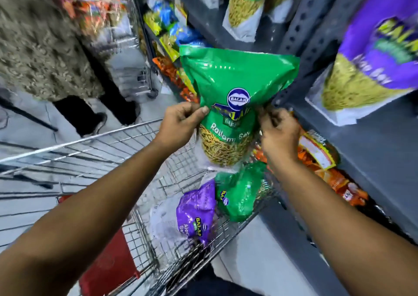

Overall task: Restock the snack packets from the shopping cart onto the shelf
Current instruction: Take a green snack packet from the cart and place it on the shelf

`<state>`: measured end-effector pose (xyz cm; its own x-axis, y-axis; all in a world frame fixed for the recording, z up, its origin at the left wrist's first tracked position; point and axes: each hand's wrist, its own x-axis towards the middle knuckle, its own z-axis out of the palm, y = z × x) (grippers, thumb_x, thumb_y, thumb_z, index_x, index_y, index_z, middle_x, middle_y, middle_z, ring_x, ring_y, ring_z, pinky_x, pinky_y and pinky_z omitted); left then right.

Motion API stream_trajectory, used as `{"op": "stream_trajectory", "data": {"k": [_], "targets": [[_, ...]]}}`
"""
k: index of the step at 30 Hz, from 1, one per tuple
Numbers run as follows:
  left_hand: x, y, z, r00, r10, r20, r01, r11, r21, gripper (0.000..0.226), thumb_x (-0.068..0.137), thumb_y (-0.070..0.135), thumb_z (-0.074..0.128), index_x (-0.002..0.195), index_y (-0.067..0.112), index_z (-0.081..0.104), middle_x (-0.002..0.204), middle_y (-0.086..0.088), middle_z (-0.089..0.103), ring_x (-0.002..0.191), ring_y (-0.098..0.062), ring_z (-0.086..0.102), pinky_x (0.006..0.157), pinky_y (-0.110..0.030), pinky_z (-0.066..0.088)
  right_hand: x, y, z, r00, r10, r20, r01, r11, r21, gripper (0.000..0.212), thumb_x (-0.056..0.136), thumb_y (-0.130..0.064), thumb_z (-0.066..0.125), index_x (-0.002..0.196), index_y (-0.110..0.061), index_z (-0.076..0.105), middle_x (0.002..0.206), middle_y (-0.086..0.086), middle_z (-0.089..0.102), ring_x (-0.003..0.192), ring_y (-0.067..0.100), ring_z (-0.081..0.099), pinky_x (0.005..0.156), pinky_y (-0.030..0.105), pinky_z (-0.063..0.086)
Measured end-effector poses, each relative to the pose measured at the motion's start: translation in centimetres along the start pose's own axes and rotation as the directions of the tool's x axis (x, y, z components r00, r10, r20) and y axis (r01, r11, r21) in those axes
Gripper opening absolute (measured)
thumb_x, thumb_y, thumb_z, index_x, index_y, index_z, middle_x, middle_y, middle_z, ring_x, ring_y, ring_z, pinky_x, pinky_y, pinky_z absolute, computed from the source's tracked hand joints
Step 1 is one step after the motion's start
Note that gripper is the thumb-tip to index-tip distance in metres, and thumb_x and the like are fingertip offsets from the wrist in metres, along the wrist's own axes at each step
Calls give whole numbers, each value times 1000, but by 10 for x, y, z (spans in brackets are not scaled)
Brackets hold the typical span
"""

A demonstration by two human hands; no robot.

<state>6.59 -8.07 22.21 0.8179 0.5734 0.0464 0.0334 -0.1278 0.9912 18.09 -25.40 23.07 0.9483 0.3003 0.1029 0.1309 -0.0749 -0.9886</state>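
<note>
1. Fingers (204, 110) of the left hand (181, 121) pinch the left edge of the green packet (235, 96) with the thumb on its front face. The right hand (279, 133) is closed on the opposite edge; its fingertips are partly hidden behind the film.
2. Position of the packet: held upright between both hands, above the cart (126, 151) and just in front of the grey shelf (371, 151), not yet resting on it.
3. Recommended handling, as a judgement: keep both edge grips level so that the loose contents stay low, present the packet label outward, and seat its base fully on the shelf before letting go. The film looks slick; a pinch on the seam is likely safer than one on the bulging middle.
4. Clearance: the perforated upright (300, 47) stands just behind the packet's top corner; a snag there seems possible.
5. Cart contents: a purple packet (196, 212) and a second green packet (239, 194) lie near the front end, touching each other.
6. Shelf contents: orange packets (316, 153) lie on the level below the right hand; purple-topped packets (371, 53) stand on the level above.
</note>
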Motion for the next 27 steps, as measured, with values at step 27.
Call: {"op": "stream_trajectory", "data": {"k": [27], "targets": [[-62, 158, 422, 724, 398, 563, -341, 916, -210, 45, 82, 39, 55, 74, -5, 63, 68, -9, 52, 67, -13, 41, 59, -43, 39, -91, -84, -394, 586, -72, -807, 303, 943, 136, 22, 92, -7, 59, 78, -18, 73, 70, -16, 74, 68, -4, 63, 65, 13, 51]]}}
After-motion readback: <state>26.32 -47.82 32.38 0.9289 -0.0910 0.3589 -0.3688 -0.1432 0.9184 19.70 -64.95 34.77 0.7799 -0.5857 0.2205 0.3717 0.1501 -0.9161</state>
